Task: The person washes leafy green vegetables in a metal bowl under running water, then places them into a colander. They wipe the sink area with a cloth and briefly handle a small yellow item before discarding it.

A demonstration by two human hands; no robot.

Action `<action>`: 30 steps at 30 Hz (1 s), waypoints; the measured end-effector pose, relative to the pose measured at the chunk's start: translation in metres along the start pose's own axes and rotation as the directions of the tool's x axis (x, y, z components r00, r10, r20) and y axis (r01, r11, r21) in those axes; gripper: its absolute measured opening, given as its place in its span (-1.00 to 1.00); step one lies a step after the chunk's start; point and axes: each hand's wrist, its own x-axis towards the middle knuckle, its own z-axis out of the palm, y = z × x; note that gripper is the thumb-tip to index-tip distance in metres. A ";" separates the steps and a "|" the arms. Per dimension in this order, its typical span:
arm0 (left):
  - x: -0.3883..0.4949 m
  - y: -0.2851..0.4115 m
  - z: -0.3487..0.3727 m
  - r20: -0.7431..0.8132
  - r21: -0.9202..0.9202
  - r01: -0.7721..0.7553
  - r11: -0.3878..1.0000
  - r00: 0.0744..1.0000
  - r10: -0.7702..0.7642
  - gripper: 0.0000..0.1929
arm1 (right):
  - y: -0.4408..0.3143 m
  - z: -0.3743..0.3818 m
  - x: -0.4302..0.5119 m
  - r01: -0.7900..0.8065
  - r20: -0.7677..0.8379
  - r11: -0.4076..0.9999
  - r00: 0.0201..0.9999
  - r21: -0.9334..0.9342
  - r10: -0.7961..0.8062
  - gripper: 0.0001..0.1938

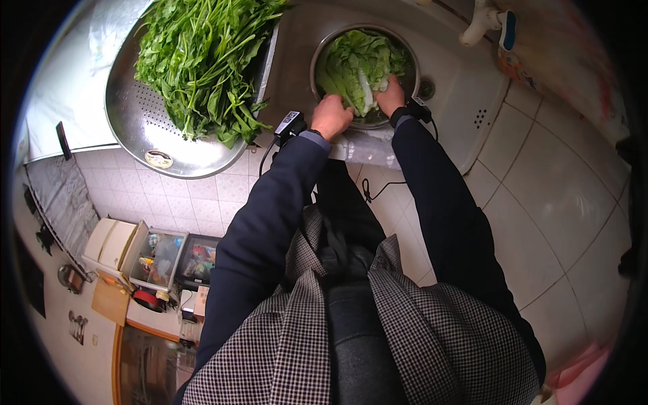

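A round metal basin [416, 66] stands in the sink, with green leafy lettuce [349, 61] in it. At the basin's lower left rim, my left hand [331, 116] touches the leaves with bent fingers; whether it grips any is unclear. My right hand [390, 96] is closed on lettuce leaves by a pale stem, at the basin's lower right. To the left, a wide perforated stainless steel colander [147, 129] bears a large heap of leafy green stalks [202, 66].
The pale sink [455, 76] has a drain [427, 87] right of the basin. A faucet [476, 28] projects at the upper right. A black cable [379, 188] hangs below the sink's front edge. Storage drawers [158, 255] stand at the lower left.
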 end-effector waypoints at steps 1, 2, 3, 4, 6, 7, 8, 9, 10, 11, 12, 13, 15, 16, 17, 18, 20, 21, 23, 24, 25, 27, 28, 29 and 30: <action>0.000 0.000 0.000 0.000 -0.001 0.005 1.000 1.000 -0.005 -0.57 | 0.000 0.002 0.002 0.022 0.070 1.000 0.997 0.016 -0.023 -0.24; -0.001 0.001 0.000 -0.005 -0.004 0.015 1.000 1.000 -0.015 -0.57 | 0.001 0.001 0.002 -0.078 -0.062 0.997 0.995 0.030 0.080 -0.22; -0.003 0.001 0.000 -0.004 -0.012 0.025 1.000 1.000 -0.025 -0.56 | 0.001 0.002 0.003 -0.111 -0.215 0.992 0.969 0.060 0.121 -0.34; -0.003 0.000 0.000 -0.009 -0.004 0.023 1.000 1.000 -0.023 -0.56 | 0.001 0.000 0.004 -0.165 -0.006 0.967 0.985 0.195 0.170 -0.41; -0.002 0.000 0.000 -0.022 -0.004 -0.002 1.000 1.000 0.002 -0.56 | 0.001 -0.005 0.007 -0.237 0.174 0.929 0.966 0.284 0.193 -0.55; 0.000 0.000 0.000 -0.022 -0.012 -0.002 1.000 1.000 0.002 -0.57 | 0.002 -0.010 0.006 -0.162 0.118 0.942 0.984 0.293 0.133 -0.60; 0.001 0.000 -0.001 -0.022 -0.019 0.002 1.000 1.000 -0.003 -0.57 | 0.002 -0.014 0.005 -0.141 0.068 0.951 0.990 0.276 0.127 -0.66; 0.001 -0.001 -0.002 -0.022 -0.025 0.007 1.000 1.000 -0.008 -0.58 | 0.002 -0.018 0.002 -0.145 0.098 0.927 0.988 0.345 0.118 -0.67; 0.002 -0.001 -0.003 -0.027 -0.022 0.009 1.000 1.000 -0.009 -0.58 | 0.003 -0.025 -0.001 -0.199 0.130 0.898 0.979 0.392 0.160 -0.68; 0.004 -0.001 -0.005 -0.033 -0.019 0.009 1.000 0.999 -0.010 -0.59 | 0.003 -0.029 -0.004 -0.252 0.182 0.857 0.965 0.450 0.189 -0.70; 0.005 0.000 -0.006 -0.036 -0.016 0.011 1.000 0.999 -0.012 -0.60 | 0.002 -0.035 -0.006 -0.269 0.221 0.815 0.959 0.513 0.177 -0.71; 0.006 0.001 -0.008 -0.039 -0.015 0.018 1.000 0.999 -0.018 -0.59 | 0.001 -0.038 -0.008 -0.204 0.152 0.835 0.978 0.510 0.146 -0.73; 0.007 0.004 -0.011 -0.048 -0.011 0.029 1.000 0.998 -0.030 -0.59 | -0.002 -0.040 -0.008 -0.104 0.022 0.855 0.994 0.507 0.108 -0.76; 0.007 0.005 -0.012 -0.064 0.007 0.034 0.999 0.997 -0.034 -0.57 | -0.004 -0.038 -0.008 -0.056 0.022 0.827 0.998 0.559 0.053 -0.72; 0.006 0.007 -0.013 -0.080 0.026 0.040 0.999 0.996 -0.037 -0.55 | -0.007 -0.032 -0.007 -0.092 0.061 0.823 0.996 0.560 0.069 -0.69; 0.006 0.007 -0.013 -0.098 0.046 0.045 0.998 0.994 -0.041 -0.52 | -0.011 -0.025 -0.005 -0.138 0.083 0.816 0.990 0.561 0.110 -0.66; 0.004 0.007 -0.012 -0.112 0.039 0.048 0.998 0.993 -0.043 -0.53 | -0.015 -0.009 -0.001 -0.316 0.239 0.773 0.947 0.551 0.217 -0.59; 0.003 0.006 -0.013 -0.120 0.037 0.048 0.998 0.992 -0.043 -0.54 | -0.014 -0.006 0.000 -0.298 0.242 0.766 0.951 0.570 0.191 -0.60; 0.003 0.002 -0.013 -0.122 0.031 0.038 0.999 0.992 -0.034 -0.54 | -0.012 0.000 0.002 -0.302 0.271 0.748 0.948 0.591 0.169 -0.64; 0.003 0.000 -0.013 -0.105 0.023 0.043 0.999 0.994 -0.040 -0.54 | -0.010 0.002 0.002 -0.236 0.158 0.698 0.972 0.676 0.175 -0.71; 0.004 -0.002 -0.013 -0.097 0.007 0.036 0.999 0.995 -0.035 -0.55 | -0.009 0.003 0.002 -0.203 0.119 0.777 0.979 0.596 0.164 -0.73; 0.007 -0.003 -0.014 -0.026 -0.030 0.028 0.999 0.999 -0.029 -0.57 | -0.005 0.004 0.002 -0.241 -0.010 0.903 0.965 0.357 0.261 -0.76; 0.007 -0.003 -0.012 -0.036 -0.011 0.020 1.000 0.999 -0.020 -0.57 | -0.005 0.008 0.000 -0.171 0.079 0.925 0.985 0.339 0.153 -0.77; 0.007 -0.002 -0.011 -0.055 0.009 0.011 1.000 0.998 -0.010 -0.57 | -0.002 0.007 -0.002 -0.296 0.251 0.828 0.948 0.476 0.194 -0.66; 0.006 -0.001 -0.011 -0.080 0.025 0.001 1.000 0.997 0.001 -0.56 | -0.003 0.008 -0.002 -0.299 0.196 0.811 0.953 0.503 0.230 -0.66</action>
